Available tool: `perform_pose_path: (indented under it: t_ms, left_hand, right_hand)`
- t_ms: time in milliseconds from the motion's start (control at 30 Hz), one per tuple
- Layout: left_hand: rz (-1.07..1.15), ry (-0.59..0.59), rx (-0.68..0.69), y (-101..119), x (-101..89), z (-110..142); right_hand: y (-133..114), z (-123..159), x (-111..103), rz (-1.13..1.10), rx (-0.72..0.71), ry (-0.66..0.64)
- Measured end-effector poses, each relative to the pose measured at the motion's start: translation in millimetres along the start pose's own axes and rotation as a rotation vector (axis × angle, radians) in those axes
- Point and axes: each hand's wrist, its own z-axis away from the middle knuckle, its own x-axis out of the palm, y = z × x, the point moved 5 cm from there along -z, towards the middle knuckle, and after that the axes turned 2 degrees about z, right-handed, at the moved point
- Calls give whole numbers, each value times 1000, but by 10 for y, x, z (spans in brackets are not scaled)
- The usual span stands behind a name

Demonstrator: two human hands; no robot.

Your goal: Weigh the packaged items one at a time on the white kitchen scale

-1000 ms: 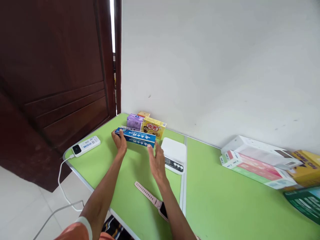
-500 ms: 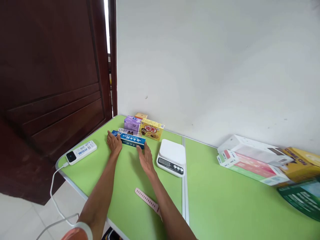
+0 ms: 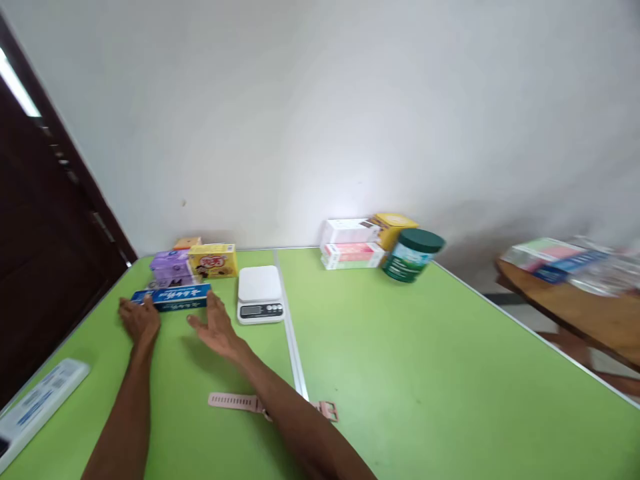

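Blue box (image 3: pixel 175 297) between left fingers (image 3: pixel 125 309) and right fingers (image 3: pixel 215 305), one set at each end, thumbs wide apart from both.

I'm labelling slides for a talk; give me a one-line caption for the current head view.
Two hands at a blue box, beside a white kitchen scale on a green table.

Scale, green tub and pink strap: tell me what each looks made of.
Scale: probably plastic, smooth and matte, with rounded corners and evenly white surfaces.
Green tub: likely plastic, from its wide, evenly coloured lid; blur hides the finish.
Pink strap: apparently matte silicone or rubber, with a neat row of holes.
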Motion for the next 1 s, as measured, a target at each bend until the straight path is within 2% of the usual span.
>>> perform_pose_path:
  t_ms: [67, 133, 200, 300, 400, 433, 500, 600, 667, 733, 867, 1000]
  left_hand:
    - [14, 79, 14, -28, -36, 2]
    - [19, 170, 76, 3, -91, 48]
    - [28, 228, 175, 140, -124, 152]
    - [116, 215, 371, 579, -53, 453]
    - [267, 48, 571, 1187, 202, 988]
    - [311, -62, 630, 1391, 335, 1217]
    - [415, -280, 661, 1728, 631, 1699]
    - [542, -608, 586, 2062, 1164, 2366]
    - [555, -758, 544, 2213, 1536, 2704]
    - [532, -872, 529, 2350, 1907, 2937]
    - [501, -1008, 495, 2658, 2570, 3126]
    - [516, -1027, 455, 2936, 3038, 3113]
  right_hand:
    - [-47, 158, -204, 26, -112, 11]
    - [7, 362, -586, 63, -187, 103]
    - [199, 592, -1160, 93, -197, 290]
    - [702, 943, -2207, 141, -104, 643]
    - [1256, 1240, -3163, 211, 65, 978]
    - [1417, 1306, -3410, 209, 128, 1061]
    - [1658, 1366, -3776, 183, 201, 1161]
    - [1832, 1284, -4069, 157, 198, 1168]
    - [1890, 1174, -4173, 151, 180, 1140]
    - [1949, 1062, -4251, 146, 179, 1118]
    - [2065, 883, -4375, 136, 190, 1110]
    - [2117, 731, -4439, 162, 175, 1113]
